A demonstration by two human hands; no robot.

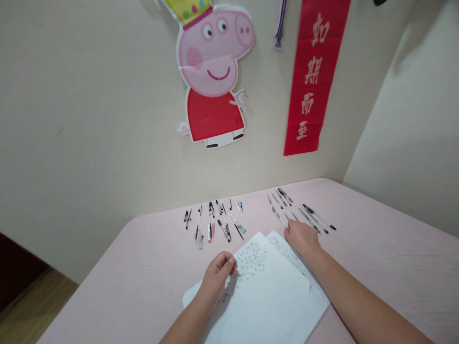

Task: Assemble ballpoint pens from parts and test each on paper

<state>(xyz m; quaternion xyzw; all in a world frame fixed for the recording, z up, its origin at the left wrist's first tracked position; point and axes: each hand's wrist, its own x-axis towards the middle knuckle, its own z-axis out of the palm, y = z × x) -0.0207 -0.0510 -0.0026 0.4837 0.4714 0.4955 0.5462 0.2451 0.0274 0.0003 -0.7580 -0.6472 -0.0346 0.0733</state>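
My right hand [301, 237] is at the back right of the table, its fingers closed on the lower end of a white and light-blue pen [280, 218]. Beside it lies a spread of pens, among them a black-capped clear pen [324, 220]. My left hand [218, 271] hangs over the left part of the paper sheets [267, 296], fingers curled in and thumb against them; nothing shows between them. Small handwriting covers the upper part of the sheets. Beyond my left hand lie several groups of pens and pen parts [224, 231].
A pink cloth covers the table [143, 267], which stands against the wall. Above it hang a cartoon pig cutout [215, 71] and a red banner [315, 81] with white characters. Past the table's left edge a wooden floor [39, 306] shows.
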